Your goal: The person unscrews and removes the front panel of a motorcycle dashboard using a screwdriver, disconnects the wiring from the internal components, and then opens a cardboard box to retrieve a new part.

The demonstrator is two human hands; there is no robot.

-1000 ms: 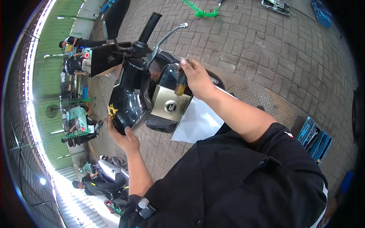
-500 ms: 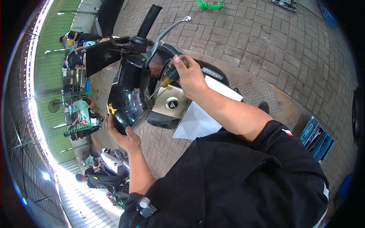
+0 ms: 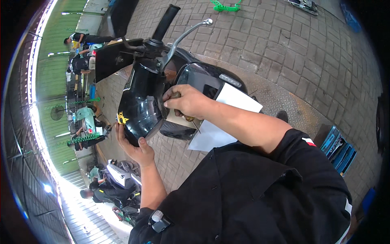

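A black glossy scooter handlebar cover (image 3: 142,107) with a yellow emblem is in front of me, left of centre. At its near lower edge, my left hand (image 3: 136,145) is closed on the rim, thumb and fingers on opposite sides. My right hand (image 3: 186,101) is curled around a screwdriver (image 3: 189,118) with an amber handle. Its thin shaft sticks out below the palm and slants toward me. The right fingertips are at the cover's inner right edge; whether they touch it I cannot tell. Below them, the right hand hides most of a gold-coloured panel (image 3: 176,119).
The handlebar grip (image 3: 167,22) and silver brake lever (image 3: 191,32) stick up beyond the cover. White sheets (image 3: 211,132) lie on the scooter's body. A blue toolbox (image 3: 336,146) sits on the right. Several people and other scooters (image 3: 122,173) are at the left.
My right hand has moved left and down to the cover's inner edge. The screwdriver has turned, its shaft swinging from the cover toward me. My left hand keeps its hold.
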